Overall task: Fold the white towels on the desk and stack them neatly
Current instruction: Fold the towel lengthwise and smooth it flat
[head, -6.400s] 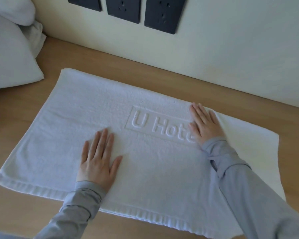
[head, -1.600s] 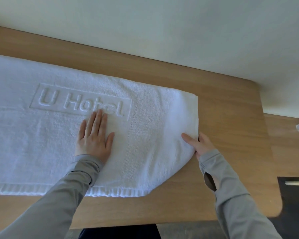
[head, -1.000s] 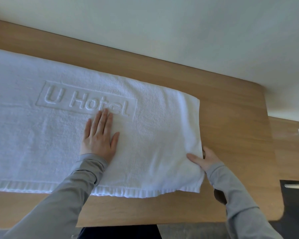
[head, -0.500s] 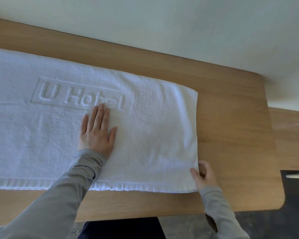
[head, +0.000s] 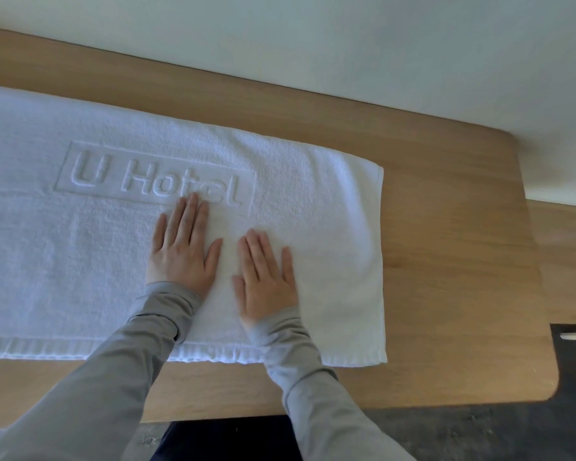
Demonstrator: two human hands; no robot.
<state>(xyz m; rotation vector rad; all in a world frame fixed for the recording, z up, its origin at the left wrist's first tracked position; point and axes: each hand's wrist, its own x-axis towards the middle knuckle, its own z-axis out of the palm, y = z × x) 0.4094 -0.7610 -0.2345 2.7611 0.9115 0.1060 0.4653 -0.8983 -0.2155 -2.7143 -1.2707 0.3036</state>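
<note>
A white towel (head: pixel 80 254) embossed with "U Hotel" lies spread flat on the wooden desk (head: pixel 453 261), and its left part runs out of view. My left hand (head: pixel 183 251) lies flat on the towel just below the lettering, fingers straight. My right hand (head: pixel 266 277) lies flat beside it, palm down on the towel's right part, fingers straight. Neither hand grips the cloth. The towel's right edge and near hem lie straight.
The desk meets a pale wall (head: pixel 346 44) along its far side. Its rounded right corner (head: pixel 546 387) ends near a dark floor. A lower wooden surface (head: pixel 566 261) adjoins on the right.
My right hand has let go of the towel's near right corner and moved left onto the towel beside my left hand. The left hand has stayed in place.
</note>
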